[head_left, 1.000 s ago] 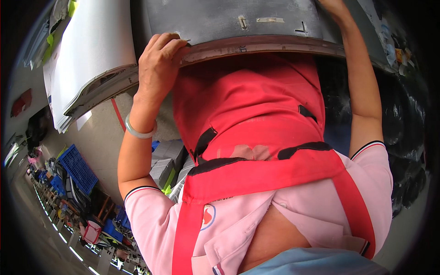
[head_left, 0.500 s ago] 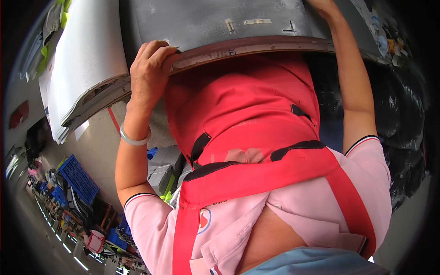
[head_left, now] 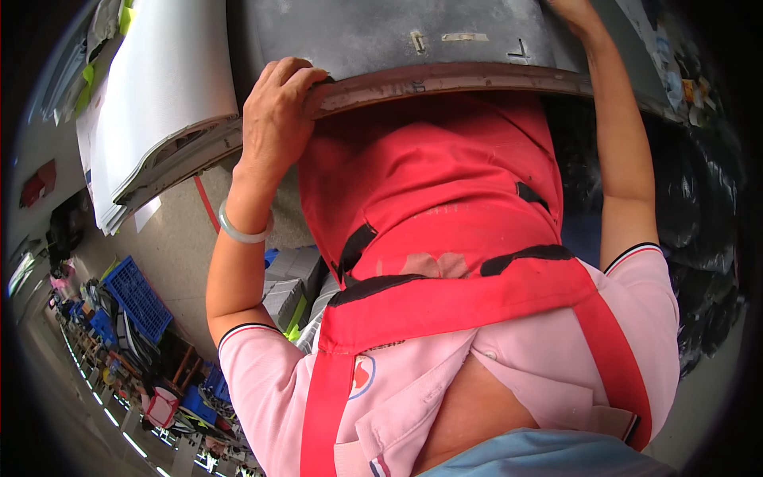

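Note:
My left hand (head_left: 276, 111) rests at the near edge of a worktable, its fingers bent and closed. A small dark bit shows at its fingertips, too little of it to name. Beside it lies a grey board (head_left: 373, 36), scuffed pale, with tape strips and a dark L-shaped mark near its front. My right hand (head_left: 572, 11) is at the far right of this board, by the picture's top edge. Its fingers are mostly cut off, so what it touches is hidden.
Large white sheets (head_left: 171, 63) lie in a curved stack left of the board. The table's worn wooden edge (head_left: 461, 75) runs across my red apron (head_left: 445, 191). Black plastic bags (head_left: 675, 191) stand at right. A blue crate (head_left: 137, 298) and grey boxes (head_left: 290, 290) sit at lower left.
The whole view has shifted slightly, so the table and both arms appear a little further right. My left hand stays closed at the table edge, and my right remains by the board's far side.

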The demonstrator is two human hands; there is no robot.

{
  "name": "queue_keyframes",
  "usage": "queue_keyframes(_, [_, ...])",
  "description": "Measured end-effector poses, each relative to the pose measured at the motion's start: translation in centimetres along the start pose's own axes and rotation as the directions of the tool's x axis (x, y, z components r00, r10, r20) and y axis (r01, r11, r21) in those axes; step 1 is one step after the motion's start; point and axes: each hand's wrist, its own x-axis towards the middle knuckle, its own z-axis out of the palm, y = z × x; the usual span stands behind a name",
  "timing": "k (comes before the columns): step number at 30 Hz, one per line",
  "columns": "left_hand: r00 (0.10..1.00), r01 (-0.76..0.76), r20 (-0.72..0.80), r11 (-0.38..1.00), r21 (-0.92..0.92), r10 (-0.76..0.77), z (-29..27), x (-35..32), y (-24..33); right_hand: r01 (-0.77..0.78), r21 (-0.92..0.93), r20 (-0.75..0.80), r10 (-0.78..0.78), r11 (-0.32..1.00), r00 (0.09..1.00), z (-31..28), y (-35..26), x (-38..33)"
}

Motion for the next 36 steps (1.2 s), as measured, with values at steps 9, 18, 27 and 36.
queue_keyframes(9, [0.957,-0.197,-0.243,0.969,-0.147,0.158,9.3,10.3,7.1,0.007,-0.024,0.142,-0.004,1.0,0.99,-2.1,3.8,1.3])
queue_keyframes(18, [0.986,-0.134,-0.102,0.991,0.001,0.134,9.1,10.6,6.4,0.048,0.095,0.118,-0.059,0.994,0.991,-0.3,-1.9,-7.2])
queue_keyframes(27, [0.999,-0.04,0.029,0.999,0.036,0.039,8.5,11.9,8.4,0.283,-0.133,0.16,-0.262,0.95,0.952,-0.8,-4.3,-13.2])
queue_keyframes(36, [0.983,-0.093,-0.159,0.995,0.02,0.095,10.1,10.9,7.3,0.145,-0.296,0.252,-0.07,0.944,0.965,-1.9,-5.3,-12.8])
